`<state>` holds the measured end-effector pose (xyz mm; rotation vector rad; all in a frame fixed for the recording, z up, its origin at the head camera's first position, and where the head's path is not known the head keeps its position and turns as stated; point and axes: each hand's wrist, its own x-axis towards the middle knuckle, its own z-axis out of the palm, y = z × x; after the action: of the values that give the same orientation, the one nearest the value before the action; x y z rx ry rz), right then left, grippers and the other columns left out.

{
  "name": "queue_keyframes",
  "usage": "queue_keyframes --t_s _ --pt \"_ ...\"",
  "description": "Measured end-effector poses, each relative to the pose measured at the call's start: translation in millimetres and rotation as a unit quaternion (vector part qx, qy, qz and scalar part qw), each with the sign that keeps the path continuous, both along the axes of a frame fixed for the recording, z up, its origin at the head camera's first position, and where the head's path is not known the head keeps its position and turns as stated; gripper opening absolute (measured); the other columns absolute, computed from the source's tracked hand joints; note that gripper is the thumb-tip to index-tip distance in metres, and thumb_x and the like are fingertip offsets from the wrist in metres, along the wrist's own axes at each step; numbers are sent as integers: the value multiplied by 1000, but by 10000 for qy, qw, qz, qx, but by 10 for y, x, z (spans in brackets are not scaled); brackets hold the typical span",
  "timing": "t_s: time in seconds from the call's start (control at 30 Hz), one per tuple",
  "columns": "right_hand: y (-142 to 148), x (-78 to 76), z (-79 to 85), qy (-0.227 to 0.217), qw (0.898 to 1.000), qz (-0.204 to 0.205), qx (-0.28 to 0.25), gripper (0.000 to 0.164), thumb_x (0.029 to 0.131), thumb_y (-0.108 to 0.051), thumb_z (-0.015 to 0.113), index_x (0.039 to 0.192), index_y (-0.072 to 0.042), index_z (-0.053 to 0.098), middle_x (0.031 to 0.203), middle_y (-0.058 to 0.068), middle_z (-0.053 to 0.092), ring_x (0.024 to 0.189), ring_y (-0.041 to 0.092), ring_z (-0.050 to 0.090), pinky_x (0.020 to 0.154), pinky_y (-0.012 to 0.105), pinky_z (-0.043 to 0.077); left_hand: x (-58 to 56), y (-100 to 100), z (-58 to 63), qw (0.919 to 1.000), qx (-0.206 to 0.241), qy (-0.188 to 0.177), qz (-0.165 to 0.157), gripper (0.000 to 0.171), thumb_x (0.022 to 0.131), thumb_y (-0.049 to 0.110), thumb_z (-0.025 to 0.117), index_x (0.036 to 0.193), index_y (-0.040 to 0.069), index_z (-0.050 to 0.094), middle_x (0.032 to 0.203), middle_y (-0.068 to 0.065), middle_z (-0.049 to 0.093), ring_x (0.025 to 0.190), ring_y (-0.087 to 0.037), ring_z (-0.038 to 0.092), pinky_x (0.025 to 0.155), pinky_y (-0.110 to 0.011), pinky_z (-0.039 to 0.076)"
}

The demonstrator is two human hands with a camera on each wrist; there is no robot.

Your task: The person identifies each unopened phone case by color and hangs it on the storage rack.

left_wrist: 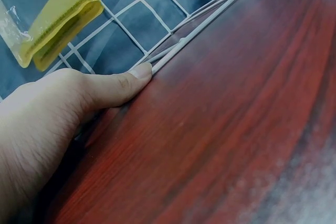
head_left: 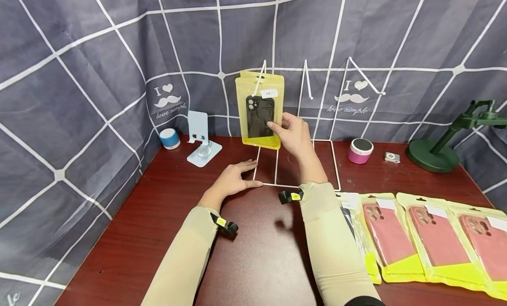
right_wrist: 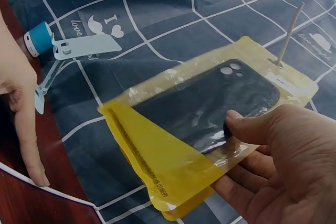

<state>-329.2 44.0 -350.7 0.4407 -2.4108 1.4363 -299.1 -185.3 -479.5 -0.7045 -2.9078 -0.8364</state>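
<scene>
My right hand (head_left: 295, 134) pinches the edge of a yellow-and-clear bag with a black phone case (head_left: 260, 116) inside, thumb on the front and fingers behind. The hook (right_wrist: 290, 35) at the left of a white wire display rack (head_left: 336, 165) runs through the bag's top hole. Another yellow bag (head_left: 247, 73) shows just behind it on the same hook. My left hand (head_left: 233, 178) lies low at the rack's front left corner, fingers extended. Its thumb (left_wrist: 140, 72) rests on the front base wire, seen in the left wrist view.
Bagged pink phone cases (head_left: 390, 235) and a dark one lie in a row at the front right. Along the back stand a blue speaker (head_left: 169, 139), a light blue phone stand (head_left: 198, 127), a pink speaker (head_left: 359, 152), a small silver player (head_left: 392, 157) and a green stand (head_left: 433, 155).
</scene>
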Motion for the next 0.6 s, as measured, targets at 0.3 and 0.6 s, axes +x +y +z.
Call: queue_keyframes --t_s 0.3,0.6 --pt "-10 -5 -15 -72 9999 -108 -85 27 91 -38 75 102 -13 75 96 1 78 91 13 70 74 31 47 1 0 -17 10000 -22 -12 35 87 80 70 71 148 19 53 153 1 47 145 -18 38 117 -39 32" --pt "-5 -5 0 -4 9999 -81 -64 32 90 -38 75 108 -12 74 98 3 78 90 15 71 75 34 50 -17 -9 -20 10000 26 33 2 88 79 72 70 148 19 54 153 0 48 144 -18 38 116 -40 33"
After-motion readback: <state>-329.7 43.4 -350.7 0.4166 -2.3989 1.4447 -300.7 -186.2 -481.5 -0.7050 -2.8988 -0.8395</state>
